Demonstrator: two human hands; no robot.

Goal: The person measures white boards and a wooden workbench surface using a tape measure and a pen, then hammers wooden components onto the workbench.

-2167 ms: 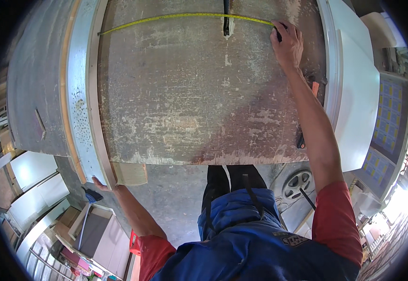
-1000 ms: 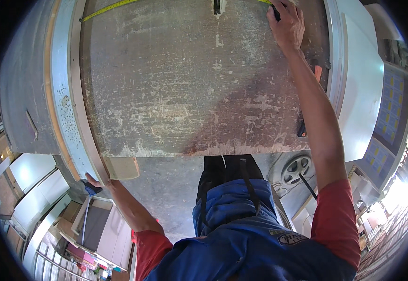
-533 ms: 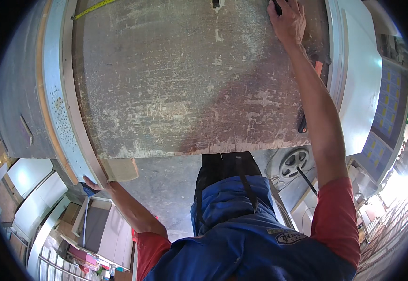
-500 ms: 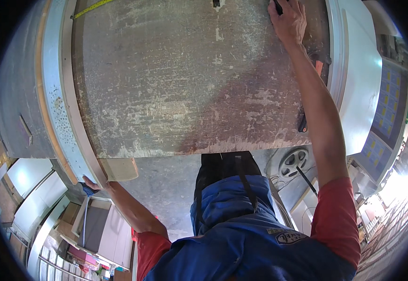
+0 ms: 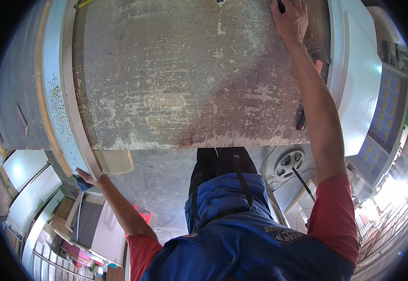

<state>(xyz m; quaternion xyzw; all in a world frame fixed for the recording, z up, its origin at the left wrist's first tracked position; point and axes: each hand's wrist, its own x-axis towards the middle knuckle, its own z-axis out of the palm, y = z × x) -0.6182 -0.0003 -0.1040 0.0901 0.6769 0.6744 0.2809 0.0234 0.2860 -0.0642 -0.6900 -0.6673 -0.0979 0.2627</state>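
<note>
Tape measure (image 5: 85, 3): its yellow blade ends at the right-hand edge of a long pale board (image 5: 53, 70), upper left; the rest runs beyond the top of my view.
Right hand (image 5: 292, 21): at the far right of the bench, fingers curled round a dark case (image 5: 281, 6), likely the tape's own; the fingertips are partly cut off from sight.
Left hand (image 5: 89, 177): at the near end of the pale board, one digit over it; the others are hidden, so I can't tell how firmly it grips.
Workbench (image 5: 166, 93): scuffed brown top between the hands; a dark-handled tool (image 5: 301, 121) lies toward its right side.
Good handling: I'd want the blade taut, flat and square to the board's edge, with its end snug there.
Likely slip: a slanted or bowed blade would spoil the reading; so would a nudge to the board.
</note>
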